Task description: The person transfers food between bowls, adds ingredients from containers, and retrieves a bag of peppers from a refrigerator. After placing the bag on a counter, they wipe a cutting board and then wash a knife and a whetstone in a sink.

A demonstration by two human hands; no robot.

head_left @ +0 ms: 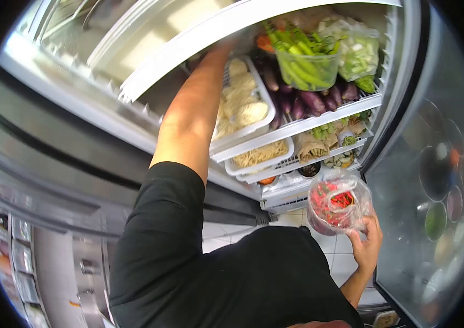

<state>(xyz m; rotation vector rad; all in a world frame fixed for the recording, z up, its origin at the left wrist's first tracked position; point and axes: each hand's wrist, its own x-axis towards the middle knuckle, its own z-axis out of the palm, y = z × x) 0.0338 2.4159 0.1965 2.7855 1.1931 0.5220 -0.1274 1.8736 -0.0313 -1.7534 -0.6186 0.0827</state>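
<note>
My right hand [367,240] is closed on the gathered edge of a clear plastic bag of red chillies [333,205], held in front of the lower shelves. My left forearm [196,101] reaches deep into the fridge, above the upper shelf. Under the white shelf edge my left hand is mostly hidden and blurred, so its fingers do not show. Beside that arm lies a white tray [267,112] of pale rounded noodle portions [243,93]. Purple eggplants [311,101] and a clear tub of long green peppers [308,68] sit to its right.
A bag of chopped pale green vegetables [358,52] stands at the upper right. Lower down are a tray of noodles [262,154] and wrapped greens [312,147]. The glass door [428,218] stands open at the right. Steel fridge doors [51,153] are at the left.
</note>
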